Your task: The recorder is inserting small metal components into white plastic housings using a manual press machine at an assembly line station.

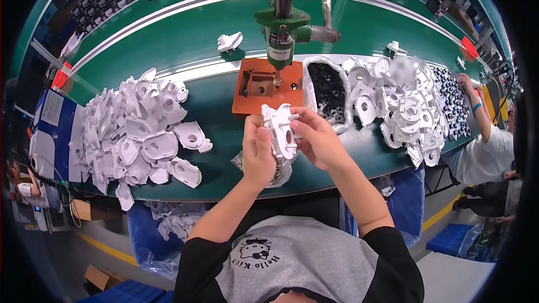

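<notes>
Between my two hands is a white moulded plastic part (279, 132) with a round hole and a peg on its side. My left hand (259, 148) grips its left edge, thumb on top. My right hand (320, 139) closes on its right side near the peg. Just beyond them sits an orange fixture block (252, 104) with a square recess, under a green press head (281, 39) whose tip comes down to the block. Partly hidden below my hands lies a clear bag of small metal pieces (278, 177).
Heaps of white plastic parts lie at left (132, 134) and right (412, 106). An open bag of black pieces (327, 90) stands beside the fixture. Blue bins (407, 207) hang below the table's front edge. At far right, another person's hand (466, 82) reaches toward small dark parts (451, 101).
</notes>
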Demonstrator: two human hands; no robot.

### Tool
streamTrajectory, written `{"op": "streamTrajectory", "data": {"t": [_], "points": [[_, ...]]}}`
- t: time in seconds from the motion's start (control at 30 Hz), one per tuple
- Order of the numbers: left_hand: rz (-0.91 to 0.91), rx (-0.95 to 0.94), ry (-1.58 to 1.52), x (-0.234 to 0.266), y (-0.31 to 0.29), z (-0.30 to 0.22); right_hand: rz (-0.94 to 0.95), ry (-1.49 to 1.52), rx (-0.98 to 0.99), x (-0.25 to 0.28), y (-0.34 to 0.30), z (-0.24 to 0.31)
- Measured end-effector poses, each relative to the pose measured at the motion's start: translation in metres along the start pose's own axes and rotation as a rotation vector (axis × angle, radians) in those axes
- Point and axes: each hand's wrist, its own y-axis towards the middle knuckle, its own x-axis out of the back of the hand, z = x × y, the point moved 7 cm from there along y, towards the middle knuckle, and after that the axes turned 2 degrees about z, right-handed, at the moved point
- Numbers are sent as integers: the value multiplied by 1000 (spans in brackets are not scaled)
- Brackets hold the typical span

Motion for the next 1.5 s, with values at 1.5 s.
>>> {"op": "streamTrajectory", "data": {"t": [1.5], "points": [[592,-652,1606,23,109,11,-450,-1929,278,138,27,29]]}}
